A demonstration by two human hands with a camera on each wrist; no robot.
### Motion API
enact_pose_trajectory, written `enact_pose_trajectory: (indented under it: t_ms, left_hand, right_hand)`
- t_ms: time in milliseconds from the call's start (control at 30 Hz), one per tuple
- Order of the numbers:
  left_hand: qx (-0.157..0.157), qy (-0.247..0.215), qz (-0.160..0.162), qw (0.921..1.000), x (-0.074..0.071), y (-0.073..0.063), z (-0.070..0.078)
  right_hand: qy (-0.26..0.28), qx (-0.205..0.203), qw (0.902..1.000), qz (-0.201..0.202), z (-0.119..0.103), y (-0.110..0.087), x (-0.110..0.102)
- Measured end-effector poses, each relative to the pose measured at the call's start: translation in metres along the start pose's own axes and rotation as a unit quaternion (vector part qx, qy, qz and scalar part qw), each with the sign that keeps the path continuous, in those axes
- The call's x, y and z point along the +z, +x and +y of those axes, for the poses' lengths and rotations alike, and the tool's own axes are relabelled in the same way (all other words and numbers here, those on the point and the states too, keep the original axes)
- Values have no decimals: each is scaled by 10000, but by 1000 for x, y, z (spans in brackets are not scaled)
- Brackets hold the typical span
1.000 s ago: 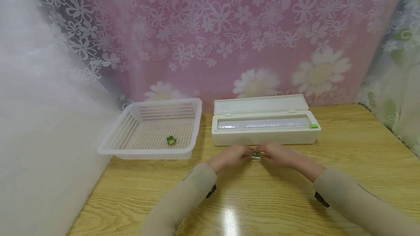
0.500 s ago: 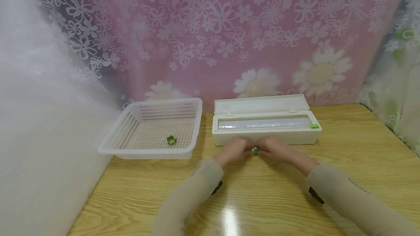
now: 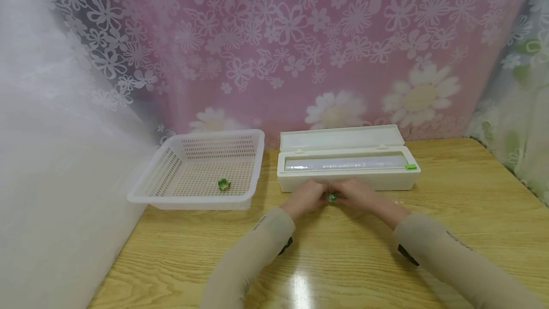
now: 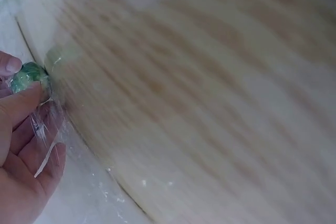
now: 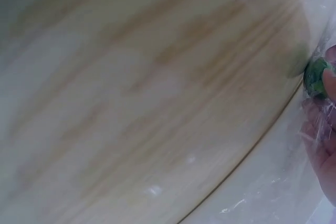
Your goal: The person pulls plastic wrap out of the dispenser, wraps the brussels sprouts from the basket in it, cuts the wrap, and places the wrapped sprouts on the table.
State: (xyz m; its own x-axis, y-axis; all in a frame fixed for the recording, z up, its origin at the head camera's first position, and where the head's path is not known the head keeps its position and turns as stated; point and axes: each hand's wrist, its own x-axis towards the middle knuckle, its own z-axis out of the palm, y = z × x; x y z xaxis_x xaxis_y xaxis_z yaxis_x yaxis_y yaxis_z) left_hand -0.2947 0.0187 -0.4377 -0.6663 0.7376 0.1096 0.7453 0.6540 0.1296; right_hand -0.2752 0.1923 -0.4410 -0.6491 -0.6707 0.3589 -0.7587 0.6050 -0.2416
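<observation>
In the head view, a Brussels sprout point(image 3: 332, 197) in clear plastic film sits between my two hands, just in front of the white box. My left hand point(image 3: 307, 197) pinches it from the left, with the thumb on the sprout point(image 4: 30, 81) in the left wrist view. From the other side my right hand point(image 3: 357, 194) holds it, thumb across the green leaves point(image 5: 316, 77) in the right wrist view. Loose cling film point(image 4: 100, 192) trails below the fingers. Parts of the sprout are hidden behind both hands.
Behind the hands stands a long white cling film box point(image 3: 347, 183), lid point(image 3: 343, 139) raised, with a film roll point(image 3: 347, 162) inside and a green slider point(image 3: 410, 167) at its right end. Left of it, a white perforated basket point(image 3: 188, 199) contains another Brussels sprout point(image 3: 224, 184).
Both hands have drawn closer together and moved slightly back toward the box with the sprout. The film that stuck out flat in front is now gathered round the sprout.
</observation>
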Motion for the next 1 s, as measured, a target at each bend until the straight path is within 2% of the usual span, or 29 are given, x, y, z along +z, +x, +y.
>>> enact_pose_trajectory:
  t_ms: [200,333,467,567,667,733,800,900,967,1000]
  left_hand:
    - [166,-243,-51,9996,0,-2,-3]
    - [157,-622,-99,9979,-6,-5,-5]
    - [10,-851,-110,9963,-15,-12,-5]
    - [-124,-827,90,9965,-21,-20,-5]
    - [-198,-934,541,9940,-26,-32,-2]
    - [-192,-1149,786,9901,-29,-40,2]
    - [-159,-1437,845,9859,-31,-48,8]
    - [-187,-2074,481,9769,-29,-56,17]
    - [-369,-2689,189,9623,-25,-59,22]
    - [-525,-3054,103,9507,-23,-60,25]
  right_hand:
    - [285,-205,9994,-24,-4,-2,-6]
    - [499,127,9985,-171,-9,-3,-10]
    - [631,449,9966,-283,-15,-5,-14]
    - [867,615,9937,-360,-18,-9,-15]
    - [1221,806,9886,-355,-21,-13,-15]
    - [1485,963,9837,-306,-24,-15,-16]
    - [1762,1196,9768,-223,-27,-17,-18]
    - [2153,1550,9641,-100,-33,-19,-24]
    - [2392,1772,9547,10,-37,-19,-27]
    - [2478,1870,9506,61,-39,-19,-28]
